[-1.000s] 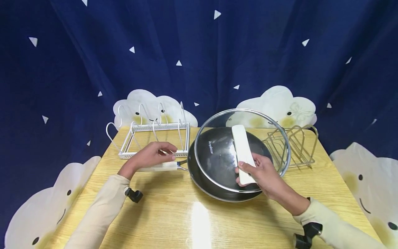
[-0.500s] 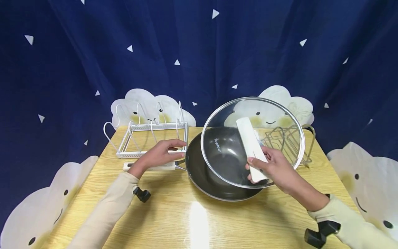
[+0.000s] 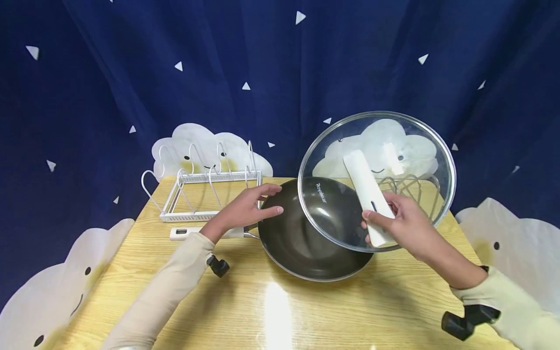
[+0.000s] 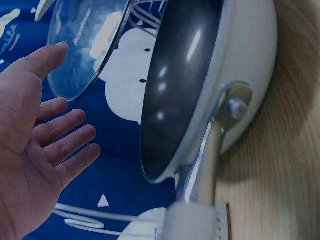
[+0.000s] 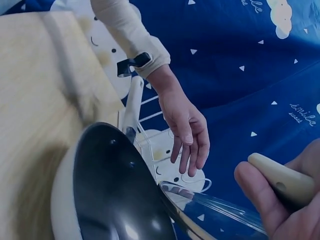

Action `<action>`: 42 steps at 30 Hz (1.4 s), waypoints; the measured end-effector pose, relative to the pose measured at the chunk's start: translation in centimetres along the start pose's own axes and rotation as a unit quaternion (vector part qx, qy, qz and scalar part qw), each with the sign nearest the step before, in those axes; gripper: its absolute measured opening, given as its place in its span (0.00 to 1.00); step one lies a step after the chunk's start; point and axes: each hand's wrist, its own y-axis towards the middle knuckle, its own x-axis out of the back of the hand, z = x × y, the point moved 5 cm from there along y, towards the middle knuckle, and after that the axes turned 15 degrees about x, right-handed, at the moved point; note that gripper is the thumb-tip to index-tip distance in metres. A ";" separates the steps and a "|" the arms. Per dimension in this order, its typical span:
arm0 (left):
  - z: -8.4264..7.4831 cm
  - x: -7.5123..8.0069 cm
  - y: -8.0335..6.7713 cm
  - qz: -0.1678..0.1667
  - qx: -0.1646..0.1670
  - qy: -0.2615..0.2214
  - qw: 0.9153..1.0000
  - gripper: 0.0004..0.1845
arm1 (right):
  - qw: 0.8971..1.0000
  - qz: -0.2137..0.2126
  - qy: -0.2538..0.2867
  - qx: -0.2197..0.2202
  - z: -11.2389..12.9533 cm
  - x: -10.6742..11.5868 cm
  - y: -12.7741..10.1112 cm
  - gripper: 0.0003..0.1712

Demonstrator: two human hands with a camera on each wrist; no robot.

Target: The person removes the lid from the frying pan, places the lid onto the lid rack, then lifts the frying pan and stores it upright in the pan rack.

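A glass lid (image 3: pixel 332 204) with a metal rim hangs tilted above the right part of the frying pan (image 3: pixel 297 243). My right hand (image 3: pixel 404 221) grips the lid's long white handle (image 3: pixel 365 180), thumb on top. The dark pan, pale outside, sits on the table with its white handle (image 3: pixel 188 233) pointing left. Over the pan's left rim hovers my left hand (image 3: pixel 245 209), holding nothing. In the left wrist view the left hand's fingers (image 4: pixel 70 135) are spread, apart from both pan and lid. The right wrist view shows the lid handle (image 5: pixel 282 180) in the right hand.
A white wire rack (image 3: pixel 210 214) stands at the table's back left. Behind the lid, at the back right, is a brownish wire rack (image 3: pixel 411 189). A dark blue curtain (image 3: pixel 271 58) hangs behind the wooden table (image 3: pixel 236 301).
The right hand has lifted the lid up and to the right, off the pan, whose inside now shows. My left hand has moved right from above the pan handle to the pan's left rim.
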 end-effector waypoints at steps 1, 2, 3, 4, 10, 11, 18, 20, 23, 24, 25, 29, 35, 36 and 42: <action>-0.2 -0.1 0.3 -0.001 -0.002 0.004 1.000 0.33 | 1.000 -0.001 -0.008 0.002 0.2 0.2 0.1 0.20; -0.5 -0.3 0.6 -0.002 -0.004 0.007 1.000 0.33 | 1.000 -0.002 -0.014 0.003 0.4 0.4 0.2 0.21; -0.6 -0.4 0.9 -0.002 -0.005 0.010 1.000 0.33 | 1.000 -0.001 -0.020 0.005 0.6 0.6 0.3 0.21; -0.8 -0.5 1.2 -0.001 -0.007 0.012 1.000 0.33 | 1.000 -0.001 -0.026 0.005 0.8 0.9 0.4 0.21; -1.6 -1.4 3.1 -0.007 -0.019 0.054 0.998 0.35 | 0.981 -0.011 -0.191 0.026 2.2 3.0 0.6 0.21; -1.7 -1.6 3.4 -0.009 -0.021 0.063 0.998 0.36 | 0.974 -0.014 -0.225 0.031 2.5 3.4 0.6 0.21; -2.4 -2.4 5.1 -0.008 -0.035 0.088 0.995 0.35 | 0.951 -0.028 -0.306 0.047 3.6 5.5 0.8 0.21; -2.8 -2.6 5.7 -0.008 -0.041 0.089 0.995 0.35 | 0.944 -0.033 -0.324 0.051 3.7 6.2 0.9 0.21; -3.4 -3.1 6.6 -0.003 -0.044 0.090 0.995 0.35 | 0.935 -0.039 -0.350 0.049 3.8 7.1 0.8 0.23; -3.6 -3.2 6.9 -0.001 -0.047 0.090 0.995 0.35 | 0.931 -0.041 -0.360 0.047 3.7 7.5 0.8 0.24; -3.8 -3.4 7.3 0.002 -0.050 0.090 0.995 0.35 | 0.929 -0.041 -0.365 0.044 3.7 7.7 0.7 0.24; -4.3 -3.8 8.6 0.012 -0.054 0.082 0.995 0.34 | 0.920 -0.041 -0.388 0.033 3.7 8.9 0.3 0.25; -4.8 -4.6 10.7 0.020 -0.055 0.083 0.995 0.33 | 0.912 -0.033 -0.409 0.010 3.7 10.4 -0.4 0.29; -4.9 -4.8 11.1 0.021 -0.056 0.084 0.995 0.33 | 0.910 -0.033 -0.413 0.005 3.6 10.6 -0.5 0.30; -5.3 -6.1 13.2 0.019 -0.051 0.085 0.995 0.33 | 0.898 -0.038 -0.439 -0.008 3.5 11.6 -1.1 0.29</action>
